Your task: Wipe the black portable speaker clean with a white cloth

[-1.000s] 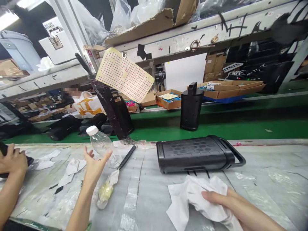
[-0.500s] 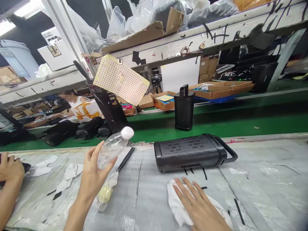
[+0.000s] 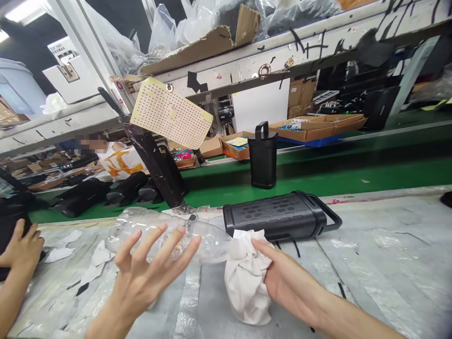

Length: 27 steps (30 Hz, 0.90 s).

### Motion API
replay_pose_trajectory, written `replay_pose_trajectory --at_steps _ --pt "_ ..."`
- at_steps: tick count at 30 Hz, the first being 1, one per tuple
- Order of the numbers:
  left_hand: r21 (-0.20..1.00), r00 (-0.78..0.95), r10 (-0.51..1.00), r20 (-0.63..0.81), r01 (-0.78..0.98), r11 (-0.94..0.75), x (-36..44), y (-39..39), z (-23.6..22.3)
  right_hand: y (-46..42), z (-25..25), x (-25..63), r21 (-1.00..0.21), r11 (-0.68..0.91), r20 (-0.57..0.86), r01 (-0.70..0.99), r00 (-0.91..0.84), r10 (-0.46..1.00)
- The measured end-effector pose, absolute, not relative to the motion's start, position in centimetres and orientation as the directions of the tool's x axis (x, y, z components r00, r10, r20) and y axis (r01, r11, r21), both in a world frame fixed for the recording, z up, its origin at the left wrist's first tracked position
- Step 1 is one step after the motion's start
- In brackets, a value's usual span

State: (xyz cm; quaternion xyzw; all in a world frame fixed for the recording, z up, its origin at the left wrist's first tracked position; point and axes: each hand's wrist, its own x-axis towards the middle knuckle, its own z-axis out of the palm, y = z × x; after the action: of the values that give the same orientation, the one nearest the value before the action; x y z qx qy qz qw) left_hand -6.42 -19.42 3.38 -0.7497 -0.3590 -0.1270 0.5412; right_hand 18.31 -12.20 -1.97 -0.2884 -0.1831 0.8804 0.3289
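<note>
My left hand (image 3: 151, 273) grips a clear plastic bottle (image 3: 137, 226), its fingers spread along the bottle's side. The bottle lies nearly level in the air, with its neck pointing right. A crumpled white cloth (image 3: 247, 287) is bunched in my right hand (image 3: 286, 278) and pressed against the bottle's neck end. The cloth hides the bottle's mouth, so I cannot tell whether the cap is on. Just behind the cloth, a black speaker-like case with a handle (image 3: 275, 216) lies on its side on the covered bench.
A similar black case (image 3: 263, 160) stands upright on the green belt (image 3: 219, 181). Another person's hand (image 3: 23, 249) touches a dark object at the left. Cardboard trays (image 3: 318, 129) sit behind, and a yellow dotted sheet (image 3: 171, 113) hangs from the shelf. Black strips and white scraps (image 3: 100, 259) litter the bench.
The bottle has tipped from upright-leaning to nearly level. My right hand has lifted the cloth off the bench, brought it left to the bottle's neck and bunched it there.
</note>
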Motion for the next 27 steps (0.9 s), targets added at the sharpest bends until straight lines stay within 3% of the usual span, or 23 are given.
replay_pose_trajectory --at_steps 3,7,13,18,20,23,25,27 --pt "-0.802 0.798 0.34 0.498 0.573 -0.169 -6.4 -19.4 4.5 -12.1 -1.9 18.4 -0.449 -0.758 -0.359 -0.473 -0.681 0.638" --pt "-0.796 0.792 0.341 0.507 0.582 -0.168 -6.7 -19.0 4.5 -11.8 -2.2 18.6 -0.488 -0.738 -0.306 -0.467 -0.7 0.645" --pt "-0.549 0.576 0.441 0.689 0.811 -0.201 -8.7 -18.0 1.5 -11.2 -2.4 18.4 -0.593 -0.69 -0.325 -0.415 -0.661 0.676" --pt "-0.173 0.289 0.589 0.755 0.954 -0.246 -10.4 -16.9 -2.0 -10.9 -1.9 17.5 -0.593 -0.673 -0.302 -0.442 -0.652 0.695" --pt "0.143 0.043 0.624 0.78 0.959 -0.245 -11.1 -16.2 -2.9 -10.7 -1.2 17.5 -0.6 -0.671 -0.293 -0.435 -0.661 0.691" --pt "0.607 -0.423 0.546 0.723 0.767 -0.21 -12.8 -14.8 -3.5 -9.2 0.8 18.2 -0.672 -0.577 -0.244 -0.465 -0.596 0.765" --pt "0.739 -0.606 0.471 0.642 0.653 -0.166 -14.4 -13.7 -3.8 -7.3 2.3 19.0 -0.793 -0.273 -0.079 -0.544 -0.353 0.932" --pt "0.801 -0.697 0.439 0.567 0.59 -0.098 -16.2 -12.7 -4.3 -5.2 3.0 19.6 -0.898 0.26 0.287 -0.354 -0.024 0.958"
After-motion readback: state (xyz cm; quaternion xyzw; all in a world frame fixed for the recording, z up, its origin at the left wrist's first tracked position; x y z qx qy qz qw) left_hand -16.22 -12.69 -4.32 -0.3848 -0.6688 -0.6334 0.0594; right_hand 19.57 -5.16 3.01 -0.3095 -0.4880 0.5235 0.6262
